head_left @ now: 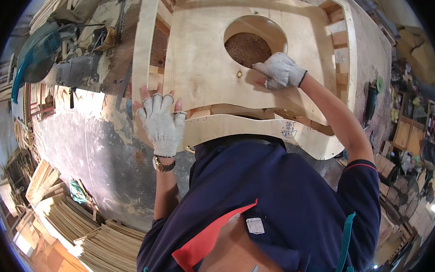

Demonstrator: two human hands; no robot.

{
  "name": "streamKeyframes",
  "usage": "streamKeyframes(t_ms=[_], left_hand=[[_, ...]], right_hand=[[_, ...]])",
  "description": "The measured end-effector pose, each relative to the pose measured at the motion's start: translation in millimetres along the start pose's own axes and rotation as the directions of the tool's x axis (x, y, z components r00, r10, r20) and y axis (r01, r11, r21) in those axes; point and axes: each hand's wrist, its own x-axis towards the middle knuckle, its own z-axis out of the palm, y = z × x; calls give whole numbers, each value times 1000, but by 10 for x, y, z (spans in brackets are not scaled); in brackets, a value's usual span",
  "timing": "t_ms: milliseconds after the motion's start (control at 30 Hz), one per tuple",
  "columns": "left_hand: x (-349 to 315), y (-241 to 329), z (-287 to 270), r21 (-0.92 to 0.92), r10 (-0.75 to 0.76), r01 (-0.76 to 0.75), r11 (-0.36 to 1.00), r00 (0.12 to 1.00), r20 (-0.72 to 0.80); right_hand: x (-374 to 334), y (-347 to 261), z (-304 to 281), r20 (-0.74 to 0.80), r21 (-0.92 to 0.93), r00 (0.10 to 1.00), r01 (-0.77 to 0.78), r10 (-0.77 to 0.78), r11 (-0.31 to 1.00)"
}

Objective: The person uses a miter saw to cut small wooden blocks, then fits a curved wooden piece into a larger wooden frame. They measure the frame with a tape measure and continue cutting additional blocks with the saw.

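A pale wooden panel (202, 60) with a large oval hole lies within a wooden frame (350, 59). My left hand (162, 120), in a white knitted glove with bare fingertips, rests with spread fingers on the front left corner of the frame. At the right lower rim of the hole is my right hand (281, 71), in a similar glove. Its fingers are curled in over the panel, and whatever they hold, if anything, is hidden. A knot shows in the panel left of this hand. The wavy front rail (228, 126) of the frame lies against my body.
A teal-rimmed fan (35, 57) stands at the far left near a cluttered bench. Stacked wooden strips (106, 244) lie at the lower left. A green-and-black power tool (373, 98) is on the floor to the right, with assorted clutter beyond.
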Motion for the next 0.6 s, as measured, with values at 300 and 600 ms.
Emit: streamKeyframes(t_ms=[300,600], left_hand=[[-18,-69,10,90,-19,9,996,994,106],[-19,-147,88,77,0,-1,997,1000,24]], right_hand=[[115,-27,400,-108,46,994,7,-2,999],[106,-29,433,-177,185,983,-21,55,983]])
